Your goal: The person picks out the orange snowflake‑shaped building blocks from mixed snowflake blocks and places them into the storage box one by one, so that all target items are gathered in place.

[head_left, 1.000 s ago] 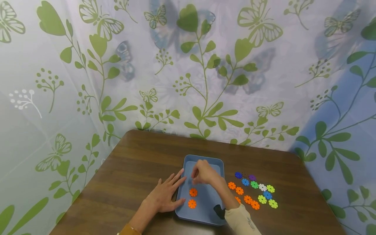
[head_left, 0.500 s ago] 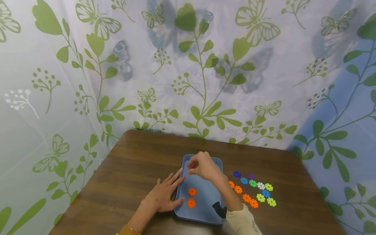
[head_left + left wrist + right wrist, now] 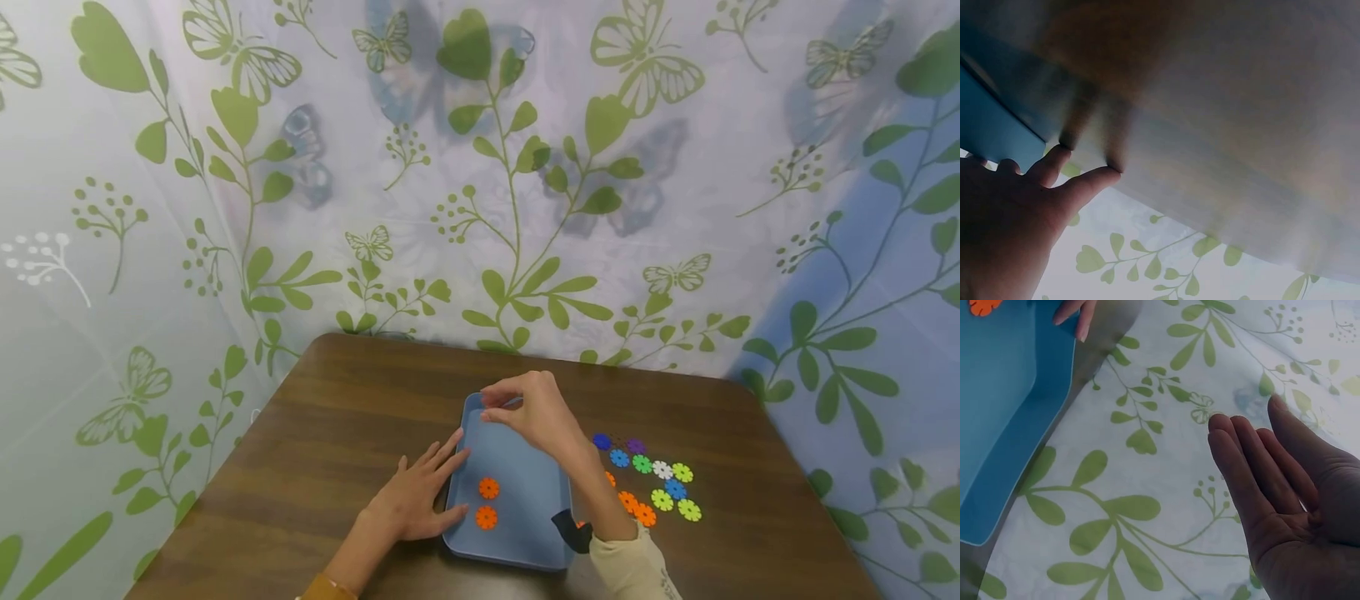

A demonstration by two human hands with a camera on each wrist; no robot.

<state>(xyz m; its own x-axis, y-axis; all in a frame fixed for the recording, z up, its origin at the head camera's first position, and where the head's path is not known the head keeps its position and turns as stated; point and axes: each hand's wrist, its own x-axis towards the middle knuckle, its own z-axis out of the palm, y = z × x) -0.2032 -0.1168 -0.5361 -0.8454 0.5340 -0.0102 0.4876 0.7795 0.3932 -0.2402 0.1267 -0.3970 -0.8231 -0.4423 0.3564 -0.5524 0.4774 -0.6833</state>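
Left hand (image 3: 416,498) lies flat on the wooden table (image 3: 337,433), fingers spread and straight, fingertips touching the left rim of the blue tray (image 3: 517,533); it grips nothing. The left wrist view shows the same fingers (image 3: 1082,187) against the tray edge (image 3: 991,131), rest blurred.

Right hand (image 3: 536,410) is raised above the far end of the tray, at 12 o'clock from the two orange discs. In the right wrist view the palm is open, fingers (image 3: 1241,469) straight and close together, empty.

Two orange flower discs (image 3: 487,502) lie in the tray, one just behind the other, at 3 o'clock from the left hand's fingertips. Loose pile of coloured discs (image 3: 652,483) (blue, purple, green, white, yellow-green, orange) sits on the table at 3 o'clock from the tray, partly hidden by the right forearm. Leaf-and-butterfly curtain (image 3: 480,167) backs the table.
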